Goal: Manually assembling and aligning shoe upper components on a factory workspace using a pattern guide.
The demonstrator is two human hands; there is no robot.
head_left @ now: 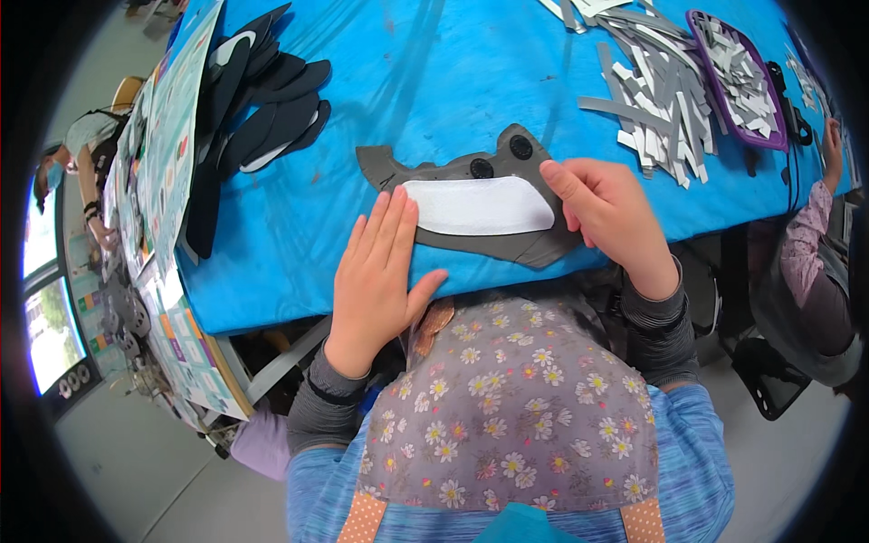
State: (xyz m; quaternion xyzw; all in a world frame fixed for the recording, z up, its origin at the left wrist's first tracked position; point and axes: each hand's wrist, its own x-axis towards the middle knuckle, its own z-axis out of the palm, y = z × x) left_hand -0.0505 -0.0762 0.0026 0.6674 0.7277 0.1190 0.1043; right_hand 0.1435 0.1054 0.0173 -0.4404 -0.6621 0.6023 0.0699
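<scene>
A dark grey, flat cut-out piece (pixel 489 247) lies near the table's front edge, with a curved white panel (pixel 480 206) across its middle. Two round black discs (pixel 520 147) sit at its upper right. My left hand (pixel 378 271) is laid flat, fingers stretched out, over the left end of the piece and panel. At the right end, my right hand (pixel 615 213) is closed on the grey piece's edge, thumb on top and fingers curled; the fingertips are partly hidden.
Blue cloth covers the table (pixel 434 81). Black curved pieces (pixel 272 109) are stacked at the left beside printed boards (pixel 167 163). Grey and white strips (pixel 656 100) lie at the right, next to a purple basket (pixel 786 136) of strips. Another person's arm (pixel 815 217) shows at far right.
</scene>
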